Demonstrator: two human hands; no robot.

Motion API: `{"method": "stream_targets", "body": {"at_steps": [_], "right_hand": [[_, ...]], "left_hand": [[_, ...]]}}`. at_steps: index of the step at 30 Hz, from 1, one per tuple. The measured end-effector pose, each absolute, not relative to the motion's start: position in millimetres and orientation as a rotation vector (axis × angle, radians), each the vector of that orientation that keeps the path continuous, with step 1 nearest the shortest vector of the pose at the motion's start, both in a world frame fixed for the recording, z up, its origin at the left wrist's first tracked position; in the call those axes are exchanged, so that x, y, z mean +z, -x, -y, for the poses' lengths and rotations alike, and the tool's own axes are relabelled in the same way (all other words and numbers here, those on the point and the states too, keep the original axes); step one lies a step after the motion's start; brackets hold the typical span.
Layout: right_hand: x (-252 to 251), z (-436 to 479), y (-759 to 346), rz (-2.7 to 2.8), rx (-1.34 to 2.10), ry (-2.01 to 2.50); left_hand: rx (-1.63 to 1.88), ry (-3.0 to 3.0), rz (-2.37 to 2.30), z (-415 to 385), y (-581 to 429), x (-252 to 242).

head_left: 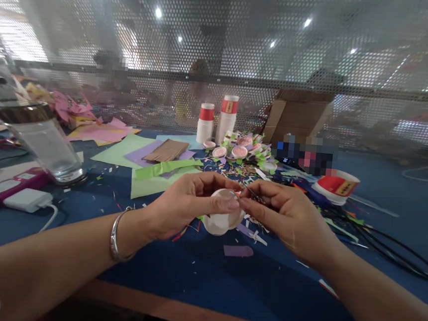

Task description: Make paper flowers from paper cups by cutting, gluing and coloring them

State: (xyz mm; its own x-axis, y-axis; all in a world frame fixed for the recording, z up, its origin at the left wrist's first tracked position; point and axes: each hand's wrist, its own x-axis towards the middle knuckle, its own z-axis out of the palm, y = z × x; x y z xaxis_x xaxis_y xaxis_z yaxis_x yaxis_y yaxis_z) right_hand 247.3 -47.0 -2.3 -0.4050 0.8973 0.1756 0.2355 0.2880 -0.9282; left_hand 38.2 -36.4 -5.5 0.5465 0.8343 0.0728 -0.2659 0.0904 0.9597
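Note:
My left hand (191,203) is closed, with thumb and fingers pinching a white round paper piece (218,223) that looks like a cut-off cup bottom. At the right side of that piece, the fingers of my right hand (279,211) are pinched together. Between them is a thin dark thing (255,195), too small and partly covered to name. Its tip lies close to the paper's edge, where a bit of orange shows. Just below lies a purple paper strip (238,251) with one rounded end, on the blue tabletop (188,288).
Behind my hands sit a pile of small paper-cup pieces with pink discs (239,153), two stacks of paper cups (228,119), and coloured sheets (119,150). A glass bottle (50,146) leans at left near a white charger (28,199). Right are a red-banded cup (335,187) and black cables (389,248).

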Motion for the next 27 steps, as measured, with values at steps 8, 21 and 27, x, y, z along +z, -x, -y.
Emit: {"method": "stream_targets", "body": {"at_steps": [8,21,27], "right_hand": [[-0.8,47.0,-247.1,1.803,0.971,1.044],[-3.6,51.2,-244.8,1.640,1.094,0.910],[-4.0,51.7,-247.7,1.591,1.147,0.941]], "left_hand": [[0.782,-1.261,-0.555,39.6,-36.7,-5.2],[0.802,-1.289,-0.521,40.0,-38.6,-5.9],[0.827,-1.250,-0.486,40.0,-32.4,2.7]]}}
